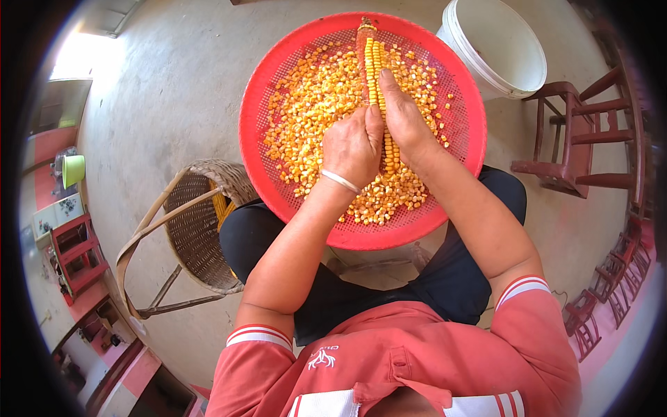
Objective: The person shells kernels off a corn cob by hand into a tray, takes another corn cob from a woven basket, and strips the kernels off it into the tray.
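Note:
A dried corn cob (pixel 374 62) lies lengthwise between my hands, pointing away from me. Its left side is stripped to the reddish core, while rows of yellow kernels remain along the middle and right. My left hand (pixel 354 140), with a silvery bangle on the wrist, has its thumb pressed against the kernel rows. Wrapped along the cob's right side is my right hand (pixel 407 117), thumb pointing up the cob. Below them a round red plastic sieve basket (pixel 250 114) rests over my knees. Loose corn kernels (pixel 307 120) cover much of its perforated base.
A woven basket with a wooden handle (pixel 182 229) stands at my left knee, with corn cobs (pixel 223 208) inside. Beyond the sieve at right is a white plastic bucket (pixel 500 47). A dark red wooden chair (pixel 573 135) stands at right, and several small chairs (pixel 599 292) line the wall.

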Available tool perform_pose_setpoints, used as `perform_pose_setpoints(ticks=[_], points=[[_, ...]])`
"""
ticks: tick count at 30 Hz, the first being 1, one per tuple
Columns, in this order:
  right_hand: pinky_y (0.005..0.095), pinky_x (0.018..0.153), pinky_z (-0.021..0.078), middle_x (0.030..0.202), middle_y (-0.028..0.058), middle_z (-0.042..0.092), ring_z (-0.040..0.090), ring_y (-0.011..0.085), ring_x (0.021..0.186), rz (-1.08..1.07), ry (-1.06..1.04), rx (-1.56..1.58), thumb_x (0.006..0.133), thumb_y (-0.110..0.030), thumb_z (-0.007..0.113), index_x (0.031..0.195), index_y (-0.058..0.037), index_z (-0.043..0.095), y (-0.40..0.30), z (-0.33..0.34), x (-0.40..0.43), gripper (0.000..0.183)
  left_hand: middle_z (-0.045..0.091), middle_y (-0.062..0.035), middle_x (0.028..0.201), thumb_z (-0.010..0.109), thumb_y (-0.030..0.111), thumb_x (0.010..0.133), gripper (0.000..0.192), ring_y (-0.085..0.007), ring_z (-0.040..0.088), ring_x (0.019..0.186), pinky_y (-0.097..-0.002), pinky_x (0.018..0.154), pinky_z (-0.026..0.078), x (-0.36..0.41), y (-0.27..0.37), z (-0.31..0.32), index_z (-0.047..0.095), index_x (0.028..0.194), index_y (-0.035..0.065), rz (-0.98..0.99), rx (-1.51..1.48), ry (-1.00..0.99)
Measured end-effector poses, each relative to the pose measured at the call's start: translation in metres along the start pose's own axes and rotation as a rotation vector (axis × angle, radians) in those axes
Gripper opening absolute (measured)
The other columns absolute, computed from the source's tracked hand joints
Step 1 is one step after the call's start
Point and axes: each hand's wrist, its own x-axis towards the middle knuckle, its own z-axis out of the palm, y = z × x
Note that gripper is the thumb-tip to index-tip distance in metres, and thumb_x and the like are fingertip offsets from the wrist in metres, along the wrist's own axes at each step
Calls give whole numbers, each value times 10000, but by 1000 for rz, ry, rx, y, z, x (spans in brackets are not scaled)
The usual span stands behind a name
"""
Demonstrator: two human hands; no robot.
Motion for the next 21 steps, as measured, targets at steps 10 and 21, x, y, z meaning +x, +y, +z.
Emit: perform_pose_setpoints(ticks=[10, 21], points=[[297, 992, 386, 1237, 147, 547, 493, 176, 1128, 61, 39, 0, 1007, -501, 336, 1314, 66, 461, -7, -5, 1, 657, 582, -225, 648, 384, 305, 1004, 432, -425, 573, 613, -510, 596, 434, 8, -13, 4, 561, 754, 1, -94, -29, 53], [318, 1031, 356, 1266, 176, 540, 476, 215, 1185, -15, -11, -207, 1006, -528, 284, 1299, 76, 475, -3, 5, -10, 698, 584, -232, 803, 444, 547, 945, 586, -399, 576, 770, -459, 698, 437, 19, -7, -6, 552, 922, -28, -175, -204, -26]])
